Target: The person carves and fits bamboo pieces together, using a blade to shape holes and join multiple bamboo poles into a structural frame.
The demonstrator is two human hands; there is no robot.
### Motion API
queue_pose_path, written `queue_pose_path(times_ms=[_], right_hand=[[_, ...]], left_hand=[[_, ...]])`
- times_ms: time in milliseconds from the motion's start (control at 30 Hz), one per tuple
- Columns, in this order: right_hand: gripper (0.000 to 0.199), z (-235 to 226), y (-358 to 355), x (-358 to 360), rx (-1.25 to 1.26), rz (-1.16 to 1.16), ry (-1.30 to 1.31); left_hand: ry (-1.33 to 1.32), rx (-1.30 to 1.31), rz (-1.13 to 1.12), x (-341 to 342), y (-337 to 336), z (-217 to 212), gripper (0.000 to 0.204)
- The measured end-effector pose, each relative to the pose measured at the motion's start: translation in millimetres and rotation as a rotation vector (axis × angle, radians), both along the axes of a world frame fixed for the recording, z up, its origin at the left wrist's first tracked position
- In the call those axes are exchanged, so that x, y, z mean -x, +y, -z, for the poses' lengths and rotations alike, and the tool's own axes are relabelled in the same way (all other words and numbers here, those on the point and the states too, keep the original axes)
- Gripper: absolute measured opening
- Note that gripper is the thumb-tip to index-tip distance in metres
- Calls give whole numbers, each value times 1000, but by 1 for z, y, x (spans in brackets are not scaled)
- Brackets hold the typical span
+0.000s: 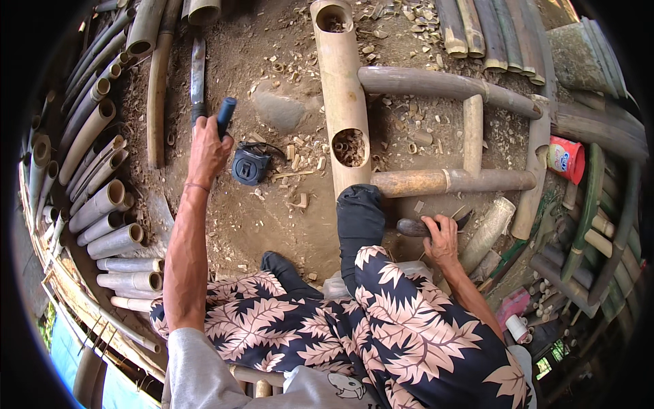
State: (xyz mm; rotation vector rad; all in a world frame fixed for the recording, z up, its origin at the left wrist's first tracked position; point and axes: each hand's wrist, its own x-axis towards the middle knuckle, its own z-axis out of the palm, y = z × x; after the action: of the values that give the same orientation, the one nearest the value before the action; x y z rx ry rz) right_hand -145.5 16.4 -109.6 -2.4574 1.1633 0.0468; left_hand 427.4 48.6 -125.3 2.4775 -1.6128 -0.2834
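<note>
Left hand [208,151] is extended far-left over the dirt floor [272,204], fingers wrapped closed around the blue cylindrical handle [225,114] of a tool; the handle tip stands up above the fist. Just beyond the fist lies a long dark metal blade [197,71], pointing away. Cannot tell whether blade and handle are one tool.

Right hand [441,237] is low at right, fingers curled closed on a dark wooden-handled tool [414,227] lying across, close to the near rung of the frame.

A thick pale bamboo post with two round cut holes [343,95] lies centre, running near to far. Two darker bamboo crosspieces [446,85] join it on the right, linked by a short upright piece.

A black and blue tape measure [250,165] sits on the floor between left hand and post, near the hand. Wood chips [300,160] are scattered around it. Stacked cut bamboo tubes [102,204] line the left edge.
</note>
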Motion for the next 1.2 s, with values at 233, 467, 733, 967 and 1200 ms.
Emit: queue_pose_path(times_ms=[233, 467, 733, 967, 1200], right_hand=[[65, -7, 14, 24, 174, 367, 14], [100, 13, 53, 146, -24, 1283, 116], [91, -64, 29, 135, -195, 1164, -372], [92, -225, -56, 28, -408, 617, -720], [101, -315, -104, -120, -420, 261, -573]], left_hand=[[1102, 723, -543, 48, -10, -129, 23], [1631, 919, -810, 142, -13, -122, 20], [1675, 1032, -885, 185, -22, -98, 24], [1659, 1150, -897, 206, -36, -70, 24], [1661, 1158, -946, 220, -47, -64, 24]])
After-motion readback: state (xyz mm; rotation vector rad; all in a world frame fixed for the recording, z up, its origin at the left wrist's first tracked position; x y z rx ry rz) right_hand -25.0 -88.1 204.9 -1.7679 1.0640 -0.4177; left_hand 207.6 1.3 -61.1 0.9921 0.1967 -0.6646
